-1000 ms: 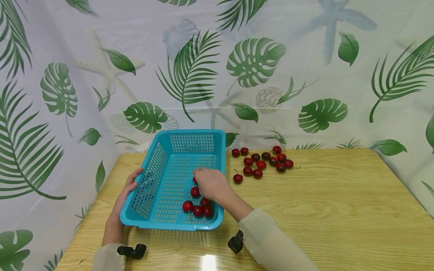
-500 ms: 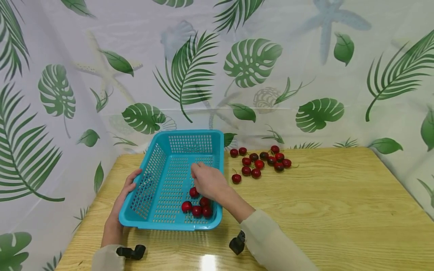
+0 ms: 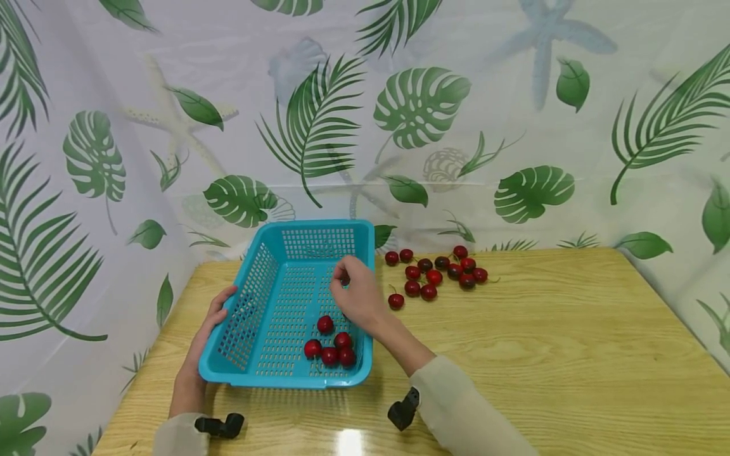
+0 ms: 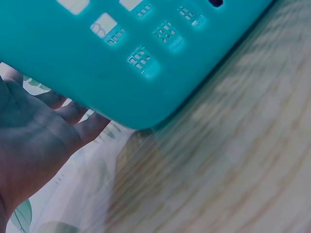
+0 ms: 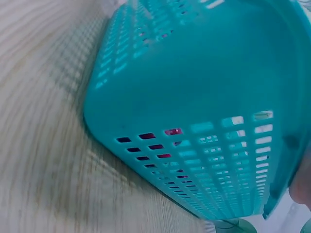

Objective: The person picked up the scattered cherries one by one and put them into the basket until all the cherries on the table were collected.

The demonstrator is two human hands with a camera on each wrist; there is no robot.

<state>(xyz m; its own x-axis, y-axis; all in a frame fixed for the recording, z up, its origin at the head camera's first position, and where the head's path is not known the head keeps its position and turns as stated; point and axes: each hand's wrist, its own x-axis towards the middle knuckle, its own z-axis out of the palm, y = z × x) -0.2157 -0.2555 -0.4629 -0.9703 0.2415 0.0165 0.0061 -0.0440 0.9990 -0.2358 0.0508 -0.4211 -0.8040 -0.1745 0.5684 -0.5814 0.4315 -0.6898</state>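
Note:
A blue perforated plastic basket [image 3: 285,382] stands on the wooden table, with several red cherries [image 3: 329,356] in its near right corner. My left hand [image 3: 201,339] lies along the basket's left outer side, fingertips touching the rim. In the left wrist view, the palm of that hand [image 4: 39,131] shows and its fingers run behind the basket wall; their tips are hidden. Over the right part of the basket, my right hand [image 3: 362,297] pinches a dark red cherry [image 3: 345,279], mostly hidden, between thumb and curled fingers.
More loose cherries [image 3: 434,277], some with stems, lie on the table [image 3: 525,342] to the right of the basket. A cloth with printed leaves [image 3: 422,107] hangs behind and at the left of the table. A black wrist camera [image 3: 403,408] sits on the right sleeve.
My right hand has drawn back slightly to the right and up, carrying the cherry at its fingertips. My left hand stays at the basket's side. The basket and other cherries lie as before.

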